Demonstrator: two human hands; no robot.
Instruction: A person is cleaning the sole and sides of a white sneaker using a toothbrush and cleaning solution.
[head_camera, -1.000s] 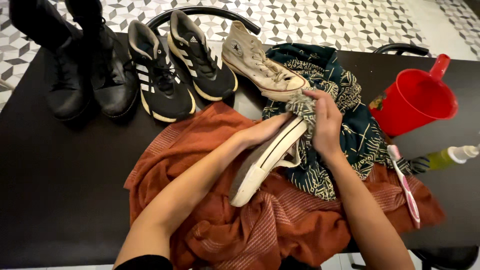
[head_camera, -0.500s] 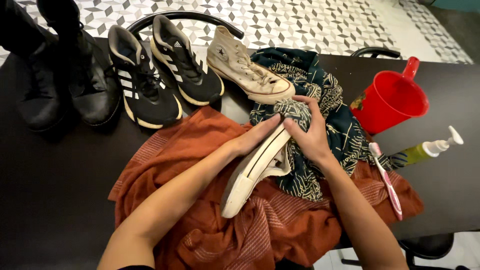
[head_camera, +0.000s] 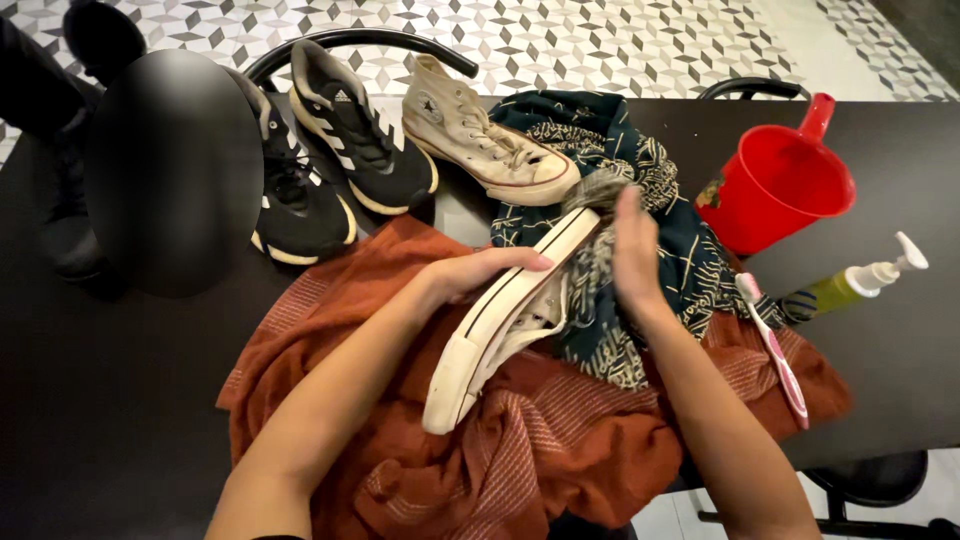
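Note:
My left hand (head_camera: 478, 274) grips a cream high-top sneaker (head_camera: 500, 325) by its sole edge, holding it on its side over a rust-orange cloth (head_camera: 500, 460). Beside the shoe's toe, my right hand (head_camera: 632, 250) presses a dark green patterned cloth (head_camera: 680, 260) against it. The matching cream sneaker (head_camera: 485, 135) stands upright on the black table (head_camera: 110, 400) just behind. A pink toothbrush (head_camera: 775, 350) lies on the cloths to the right of my right forearm.
A red plastic scoop with a handle (head_camera: 785, 180) and a green pump bottle (head_camera: 865, 280) lie at the right. A pair of black sneakers with white stripes (head_camera: 320, 170) and black boots (head_camera: 60, 200) stand at the back left. Chair backs (head_camera: 360, 42) rim the far edge.
The sneaker has tilted up more onto its side. My right hand has shifted along the toe with the patterned cloth. The camera has moved in closer.

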